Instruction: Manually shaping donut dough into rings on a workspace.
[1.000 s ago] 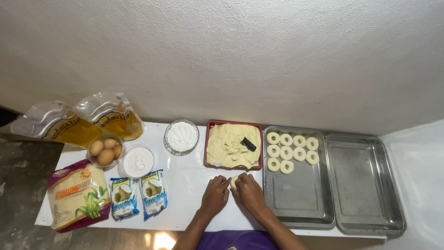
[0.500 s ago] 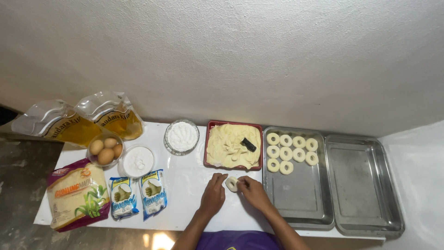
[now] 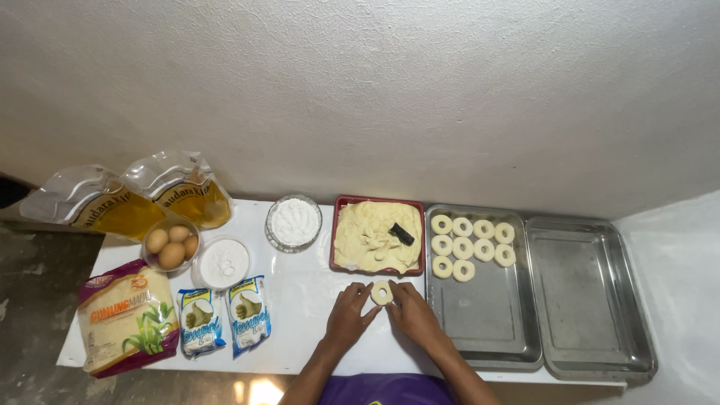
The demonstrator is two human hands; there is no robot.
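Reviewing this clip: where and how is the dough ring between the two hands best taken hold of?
Probably by its outer rim, from above. The dough ring lies flat on the white table, hole upward, with the left hand and right hand flanking it, so fingertips on opposite edges should lift it without squashing the hole.

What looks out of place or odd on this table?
Only one thing: a small black scraper lies half sunk in the dough in the red tray. Otherwise all is tidy; both hands, left hand and right hand, hold a dough ring.
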